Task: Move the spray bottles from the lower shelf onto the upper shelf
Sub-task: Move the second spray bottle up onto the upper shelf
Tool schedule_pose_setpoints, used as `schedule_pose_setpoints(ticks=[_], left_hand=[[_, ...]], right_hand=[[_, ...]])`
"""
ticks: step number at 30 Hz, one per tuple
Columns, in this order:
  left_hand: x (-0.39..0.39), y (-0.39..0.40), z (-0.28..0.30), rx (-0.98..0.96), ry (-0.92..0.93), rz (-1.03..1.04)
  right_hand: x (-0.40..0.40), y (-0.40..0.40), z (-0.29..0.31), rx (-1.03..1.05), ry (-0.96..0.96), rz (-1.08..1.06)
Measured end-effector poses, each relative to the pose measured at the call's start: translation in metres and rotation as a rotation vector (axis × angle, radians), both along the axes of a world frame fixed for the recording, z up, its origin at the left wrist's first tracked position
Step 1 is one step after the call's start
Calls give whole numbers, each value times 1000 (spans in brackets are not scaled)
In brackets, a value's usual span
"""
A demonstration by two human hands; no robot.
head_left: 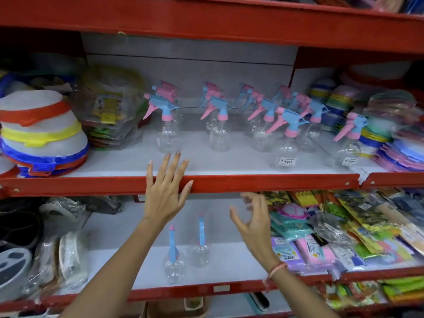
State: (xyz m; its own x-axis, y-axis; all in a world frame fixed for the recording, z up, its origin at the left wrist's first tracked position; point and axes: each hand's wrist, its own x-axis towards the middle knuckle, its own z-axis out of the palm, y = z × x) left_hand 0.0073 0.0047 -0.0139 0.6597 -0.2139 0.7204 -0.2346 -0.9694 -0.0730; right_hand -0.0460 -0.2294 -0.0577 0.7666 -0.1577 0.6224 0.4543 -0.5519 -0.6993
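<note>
Two clear spray bottles left on the lower shelf (142, 230): near one (173, 260) and a second (201, 246) just behind-right of it, apart from each other. Both stand upright, long axis vertical, blue-pink trigger heads on top, seen end-on so the nozzle direction is hard to call. Upper shelf (206, 183) carries a cluster of the same bottles, about ten, upright, in loose rows; front ones at (168, 125), (286, 143), (348, 143). Their pink triggers hang down-left, so the heads appear to face left.

Left hand (164, 191) is flat over the red front lip of the upper shelf, fingers (175, 164) spread and released, grasping nothing, tips just short of the front-left bottle. Right hand (254, 219) hovers in the gap above the lower shelf, fingers loosely curled, empty, blurred; red thread band (276, 268) at the wrist.

Stacked lidded tubs (41, 134) at upper left, packaged goods (344, 230) at lower right.
</note>
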Motion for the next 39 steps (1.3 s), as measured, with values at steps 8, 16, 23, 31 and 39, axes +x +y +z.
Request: schedule_pose_setpoints(ticks=[8,16,23,31,39], left_hand=[[10,3,-4,9,-11,-33],[12,5,-6,12,-17,-46],[9,4,-5,-3,-7,-66],[8,3,-6,-29,2,-75],[9,3,-6,-13,15,-53]], right_hand=[[5,84,-83,-52,760,73],[-1,94,-95,-8,659,-44],[-34,53,-59,55,522,70],[-60,11,62,138,231,211],[-21,-5,173,82,-15,184]])
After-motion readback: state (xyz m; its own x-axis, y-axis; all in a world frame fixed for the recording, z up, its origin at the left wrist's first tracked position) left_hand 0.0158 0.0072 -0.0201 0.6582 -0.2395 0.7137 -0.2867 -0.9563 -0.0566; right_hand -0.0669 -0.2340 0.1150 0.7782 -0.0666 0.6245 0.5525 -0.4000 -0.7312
